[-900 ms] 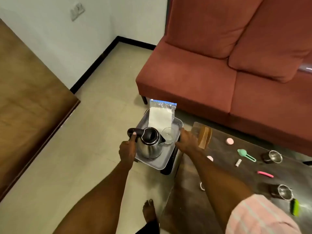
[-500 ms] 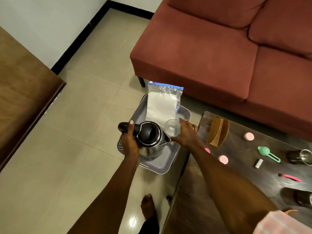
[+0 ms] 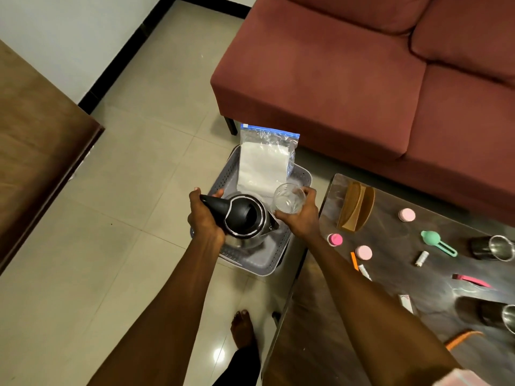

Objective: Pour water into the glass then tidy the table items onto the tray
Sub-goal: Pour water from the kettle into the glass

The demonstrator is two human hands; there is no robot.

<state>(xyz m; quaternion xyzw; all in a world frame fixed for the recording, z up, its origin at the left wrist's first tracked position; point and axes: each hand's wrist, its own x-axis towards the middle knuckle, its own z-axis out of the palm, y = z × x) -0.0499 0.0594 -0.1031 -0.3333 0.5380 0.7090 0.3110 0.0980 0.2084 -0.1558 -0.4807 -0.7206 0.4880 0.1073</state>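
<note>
My left hand (image 3: 204,215) grips the black handle of a steel kettle (image 3: 245,221), held above the grey tray (image 3: 264,263) that stands on a low stand beside the table. My right hand (image 3: 302,215) holds a clear glass (image 3: 288,201) just right of the kettle's spout, lifted off the tray. A zip bag (image 3: 264,162) with white contents leans at the tray's far end. On the dark table (image 3: 320,316) lie pink round lids (image 3: 363,252), a green scoop (image 3: 434,242), a thread spool (image 3: 421,258), a pink clip (image 3: 471,280) and steel cups (image 3: 498,247).
A wooden holder (image 3: 355,210) stands at the table's far left corner. A red sofa (image 3: 362,79) runs behind the tray and table. A brown wooden surface (image 3: 33,140) fills the left. My bare foot (image 3: 243,328) is on the tiled floor below the tray.
The view has tilted down and closer. My right hand has lifted the glass off the tray, and my left hand has raised the kettle beside it.
</note>
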